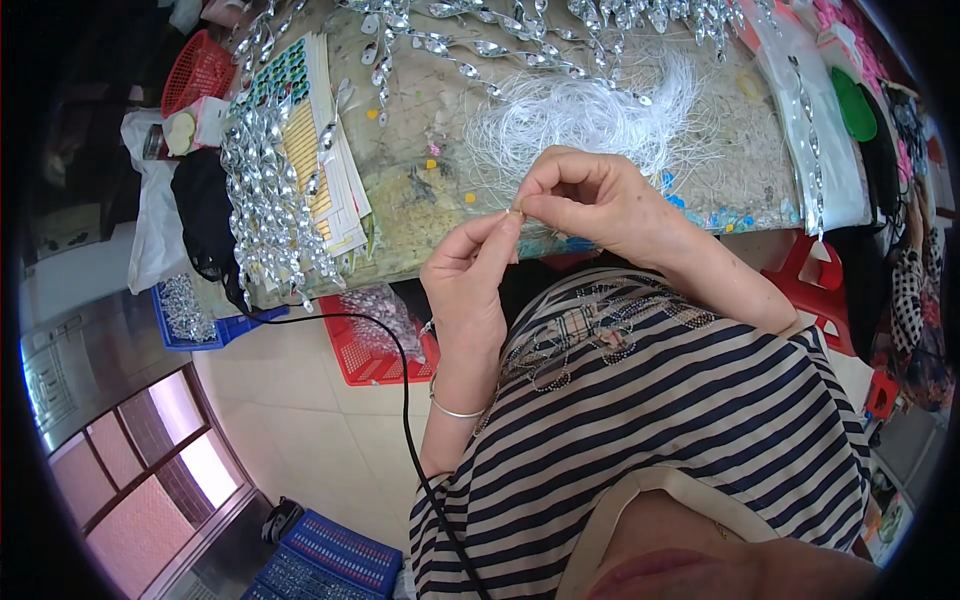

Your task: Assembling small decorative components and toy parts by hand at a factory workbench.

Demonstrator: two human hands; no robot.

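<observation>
My left hand [465,270] and my right hand [600,205] meet over the near edge of the worktable [415,200]. Both are closed in a pinch, thumb against fingers, with the fingertips almost touching. Whatever lies between them is too small to make out. Just beyond my right hand is a loose, tangled heap of fine white threads [570,115]. Shiny silver twisted strands [490,48] spread along the far side of the table. More silver strands [270,200] hang over the table's edge to the left of my hands.
Patterned sheets [320,150] lie under the left strands, near a red basket [198,72]. A clear plastic sheet [800,110] covers the right end. Below stand a red crate [365,350], a blue bin [190,318] and a red stool [815,285]. A black cable [405,400] runs beside my left arm.
</observation>
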